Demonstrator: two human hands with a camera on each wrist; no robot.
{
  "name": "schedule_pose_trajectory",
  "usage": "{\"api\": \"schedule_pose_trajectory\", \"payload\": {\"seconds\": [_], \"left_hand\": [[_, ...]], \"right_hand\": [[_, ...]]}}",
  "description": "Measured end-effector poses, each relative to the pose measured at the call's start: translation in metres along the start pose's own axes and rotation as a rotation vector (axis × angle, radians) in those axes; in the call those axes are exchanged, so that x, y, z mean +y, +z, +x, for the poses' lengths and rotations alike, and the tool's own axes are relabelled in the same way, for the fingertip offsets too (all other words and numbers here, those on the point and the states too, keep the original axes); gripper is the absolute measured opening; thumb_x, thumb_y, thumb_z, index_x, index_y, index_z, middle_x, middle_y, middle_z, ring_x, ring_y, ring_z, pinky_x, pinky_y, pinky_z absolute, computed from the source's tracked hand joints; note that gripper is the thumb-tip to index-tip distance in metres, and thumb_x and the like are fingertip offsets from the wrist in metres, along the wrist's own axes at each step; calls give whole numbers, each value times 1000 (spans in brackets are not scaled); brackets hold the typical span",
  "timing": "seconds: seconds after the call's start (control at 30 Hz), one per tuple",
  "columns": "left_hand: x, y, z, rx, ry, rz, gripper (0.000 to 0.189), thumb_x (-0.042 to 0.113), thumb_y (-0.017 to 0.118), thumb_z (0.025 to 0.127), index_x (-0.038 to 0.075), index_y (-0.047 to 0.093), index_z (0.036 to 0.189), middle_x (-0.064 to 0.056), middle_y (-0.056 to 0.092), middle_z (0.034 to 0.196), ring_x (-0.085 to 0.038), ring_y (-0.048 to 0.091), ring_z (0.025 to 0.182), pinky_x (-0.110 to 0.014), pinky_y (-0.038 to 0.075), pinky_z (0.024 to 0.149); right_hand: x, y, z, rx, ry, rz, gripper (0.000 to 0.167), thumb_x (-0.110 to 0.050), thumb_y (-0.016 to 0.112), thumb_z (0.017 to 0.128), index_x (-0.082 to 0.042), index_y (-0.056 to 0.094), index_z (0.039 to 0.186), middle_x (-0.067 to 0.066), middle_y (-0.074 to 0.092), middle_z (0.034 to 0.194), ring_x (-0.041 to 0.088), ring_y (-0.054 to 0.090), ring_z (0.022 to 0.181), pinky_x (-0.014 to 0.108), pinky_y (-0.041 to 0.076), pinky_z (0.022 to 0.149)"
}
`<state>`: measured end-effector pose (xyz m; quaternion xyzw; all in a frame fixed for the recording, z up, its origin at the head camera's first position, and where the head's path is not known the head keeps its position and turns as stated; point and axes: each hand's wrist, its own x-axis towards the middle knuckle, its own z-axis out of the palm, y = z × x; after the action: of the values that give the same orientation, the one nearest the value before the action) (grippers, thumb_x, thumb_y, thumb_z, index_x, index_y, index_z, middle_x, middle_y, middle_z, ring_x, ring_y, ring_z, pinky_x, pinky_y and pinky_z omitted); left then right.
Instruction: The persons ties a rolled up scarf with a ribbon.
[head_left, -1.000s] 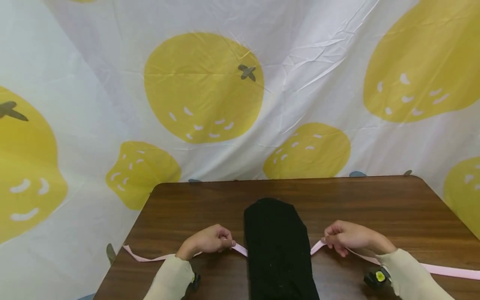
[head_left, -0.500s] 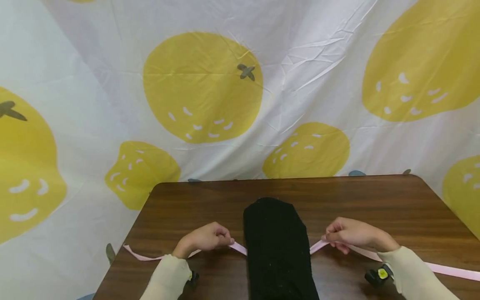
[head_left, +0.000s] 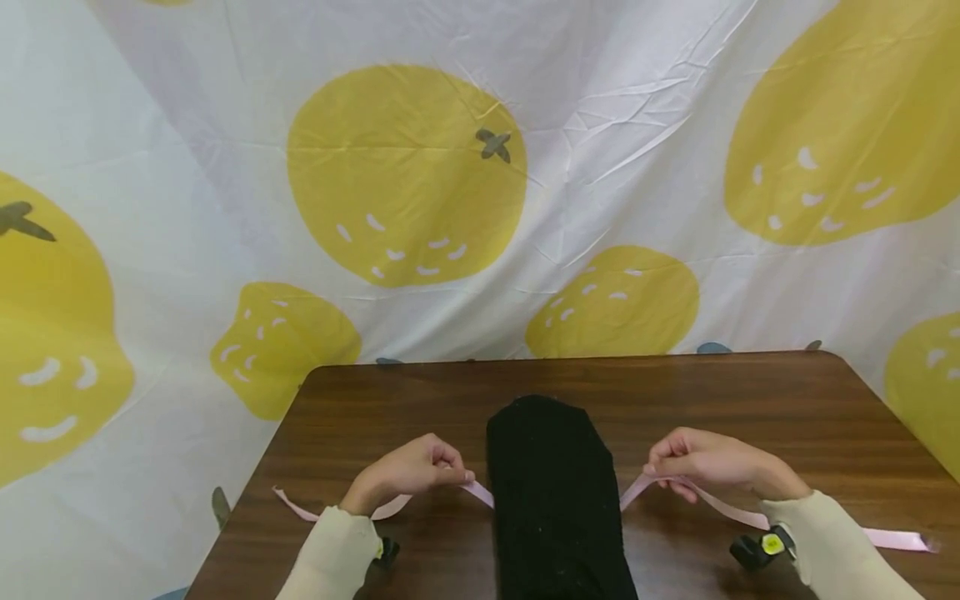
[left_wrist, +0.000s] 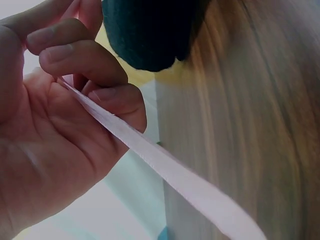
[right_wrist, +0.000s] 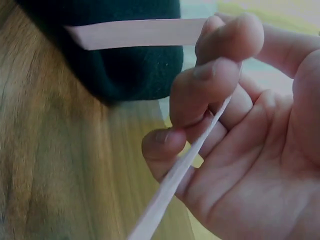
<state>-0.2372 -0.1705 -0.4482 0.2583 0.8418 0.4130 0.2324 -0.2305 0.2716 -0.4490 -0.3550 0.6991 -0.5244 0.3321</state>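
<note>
Both hands pinching pink ribbon (right_wrist: 140,34), one ea. side of black cloth item (head_left: 555,500).
Cloth is lying lengthwise at approx 6 o'clock on wood table (head_left: 712,392); ribbon is emerging from its 9 & 3 o'clock edges, midsection hidden, prob. running underneath. L hand (head_left: 412,470) is gripping it at abt 9, R hand (head_left: 701,462) at abt 3, each close to the cloth, likely to control the short lengths nearest it evenly; loose tails are trailing past the wrists. Pose: near mirror-img, wrists bent inward, thumbs + fingertips meeting on ribbon, other fingers curling loosely; forearms in cream sleeves (head_left: 330,558) are angling in from approx 7 & 5.
</note>
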Motion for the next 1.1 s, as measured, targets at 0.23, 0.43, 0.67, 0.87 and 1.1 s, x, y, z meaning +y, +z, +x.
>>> {"api": "schedule_pose_trajectory", "payload": {"seconds": [0.23,0.43,0.67,0.87,1.1], "left_hand": [[6,0,0,-8,29,-142,32,26,67,95,-3,72,81,2,61,74,-6,43,70,-23,38,67],[12,-5,2,-10,84,-135,28,28,65,96,8,73,78,5,57,70,-6,45,72,-25,39,73],[18,-8,1,2,95,-165,24,26,65,96,6,74,87,4,58,70,-7,46,73,-24,39,71],[24,-8,0,14,98,-196,26,27,66,96,2,74,97,7,55,69,-8,44,72,-24,40,72],[30,-10,2,17,133,-217,26,25,65,96,0,73,100,2,69,85,-9,50,80,-27,44,78]], "right_hand": [[-5,2,4,-35,-91,75,24,-2,44,103,19,53,96,29,42,62,43,40,55,23,49,67],[-13,5,10,-40,-163,65,22,3,41,103,9,62,104,27,47,62,39,46,53,25,51,67],[-27,11,16,21,-159,30,20,0,45,103,4,64,103,26,46,59,31,51,55,28,50,76],[-35,14,21,62,-150,-4,21,-2,46,103,3,66,104,25,47,58,30,52,56,29,49,74],[-42,12,23,82,-161,-71,22,-3,45,103,-3,67,106,23,53,61,30,56,58,30,50,70]]}}
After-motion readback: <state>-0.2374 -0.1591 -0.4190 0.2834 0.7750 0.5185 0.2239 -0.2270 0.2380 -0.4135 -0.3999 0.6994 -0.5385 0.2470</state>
